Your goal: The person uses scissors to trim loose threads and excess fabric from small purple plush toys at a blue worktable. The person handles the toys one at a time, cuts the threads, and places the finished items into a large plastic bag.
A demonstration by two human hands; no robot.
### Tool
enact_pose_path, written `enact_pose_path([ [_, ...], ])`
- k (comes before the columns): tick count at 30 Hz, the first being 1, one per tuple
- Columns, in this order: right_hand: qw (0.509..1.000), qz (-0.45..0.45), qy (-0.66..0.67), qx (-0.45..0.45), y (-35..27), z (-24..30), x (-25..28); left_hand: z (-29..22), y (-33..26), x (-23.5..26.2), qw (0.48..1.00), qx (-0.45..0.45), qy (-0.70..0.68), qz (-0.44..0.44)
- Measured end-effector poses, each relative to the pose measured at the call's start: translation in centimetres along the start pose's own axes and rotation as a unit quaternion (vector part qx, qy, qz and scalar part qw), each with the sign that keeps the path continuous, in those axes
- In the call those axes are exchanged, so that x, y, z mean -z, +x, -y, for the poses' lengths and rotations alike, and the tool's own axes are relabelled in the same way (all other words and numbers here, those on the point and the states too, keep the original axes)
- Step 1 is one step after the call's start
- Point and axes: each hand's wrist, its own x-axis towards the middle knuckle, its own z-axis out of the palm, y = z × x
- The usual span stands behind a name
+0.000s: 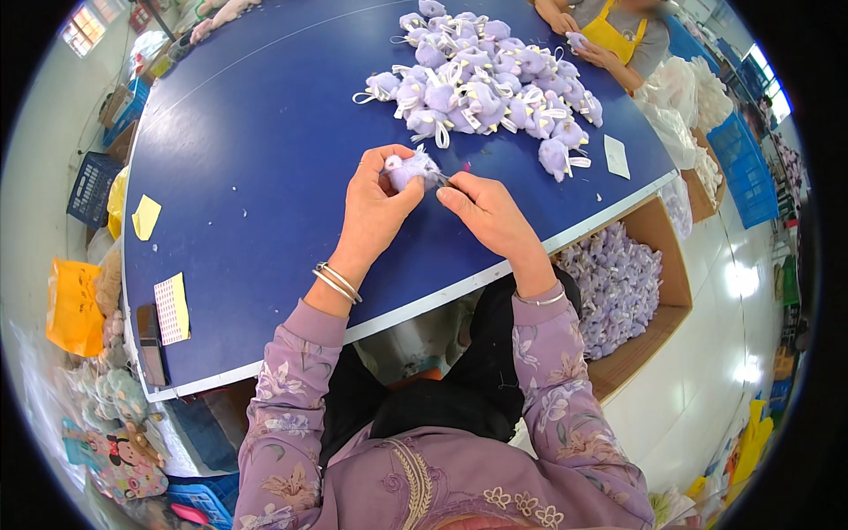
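My left hand (378,199) is closed round a small lilac plush toy (412,170), held above the blue table. My right hand (490,212) pinches a thin dark metal tool (443,180), whose tip meets the toy's right side. Its exact kind is too small to make out, and the fingers hide much of it. Just beyond the right fingertips is a tiny pink thing (467,165). Farther off lies a heap of similar lilac plush toys (477,88) with white loops and tags.
Below the right table edge stands a cardboard box (676,265) full of lilac pieces. A white paper (616,156) lies at the right. On the left are a yellow slip (146,216), a sticker sheet (172,307) and a phone (150,344). Across the table, a person in a yellow apron (611,35) handles a toy.
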Motion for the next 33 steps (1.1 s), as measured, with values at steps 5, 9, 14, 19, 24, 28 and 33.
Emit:
enact_pose_path([
  [5, 1.0, -0.017, 0.001, 0.0, 0.0, -0.3, 0.0, 0.0, 0.0, -0.2, 1.0, -0.004, -0.009, 0.007],
  [9, 1.0, -0.014, -0.006, 0.005, 0.1, -0.6, -0.1, 0.2, -0.1, -0.3, 1.0, -0.015, -0.011, 0.019],
  [14, 1.0, -0.02, 0.004, 0.0, 0.1, -0.3, -0.1, 0.5, -0.2, -0.4, 0.999, -0.032, -0.014, 0.029],
  [19, 1.0, -0.013, 0.019, 0.002, 0.1, -0.3, -0.2, 0.2, -0.2, -0.4, 0.999, -0.027, -0.008, 0.035],
  [24, 0.998, 0.003, 0.055, -0.022, 0.0, 0.2, -0.2, 0.0, -0.3, -0.5, 0.999, -0.019, -0.027, 0.037],
  [28, 0.991, 0.017, 0.123, -0.041, -0.2, 0.4, 0.2, -0.2, -0.3, -0.7, 0.997, -0.006, -0.07, 0.043],
  [33, 0.998, -0.01, 0.055, -0.02, -0.2, 0.2, 0.8, 0.1, 0.1, 0.0, 0.999, 0.01, -0.039, 0.032],
])
